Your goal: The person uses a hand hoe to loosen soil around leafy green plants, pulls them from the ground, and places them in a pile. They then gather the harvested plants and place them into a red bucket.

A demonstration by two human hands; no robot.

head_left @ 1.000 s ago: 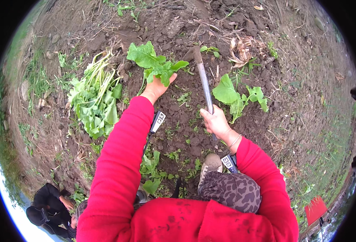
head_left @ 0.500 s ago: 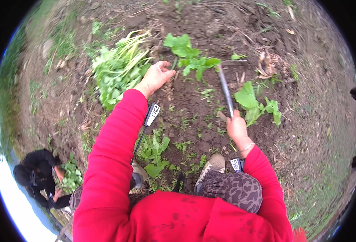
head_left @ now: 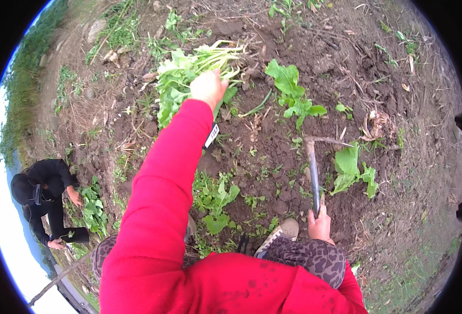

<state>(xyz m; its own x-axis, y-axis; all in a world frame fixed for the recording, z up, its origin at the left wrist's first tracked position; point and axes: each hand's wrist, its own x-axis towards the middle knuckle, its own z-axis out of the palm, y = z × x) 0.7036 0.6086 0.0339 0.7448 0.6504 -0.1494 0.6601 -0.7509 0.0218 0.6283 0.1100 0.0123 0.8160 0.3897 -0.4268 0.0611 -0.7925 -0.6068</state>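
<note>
Left hand (head_left: 208, 87), having left the rooted plant (head_left: 293, 94), is now reaching onto the pulled greens pile (head_left: 181, 78), grip unclear; right hand (head_left: 320, 226) is gripping the hoe (head_left: 312, 170).

- The left hand (head_left: 208, 87) shows only its back; its fingers are hidden in the pile of pulled leafy greens (head_left: 181, 78), so the grip cannot be made out.
- The hoe (head_left: 312, 172) has its handle end covered by the right hand (head_left: 320, 226), and its blade is partly sunk in soil.
- The shoe (head_left: 279, 234) beside the right hand is half hidden by the patterned knee (head_left: 309, 259).
- The person in black (head_left: 45, 201), far left of the left arm, is small and bent by the rim.
</note>
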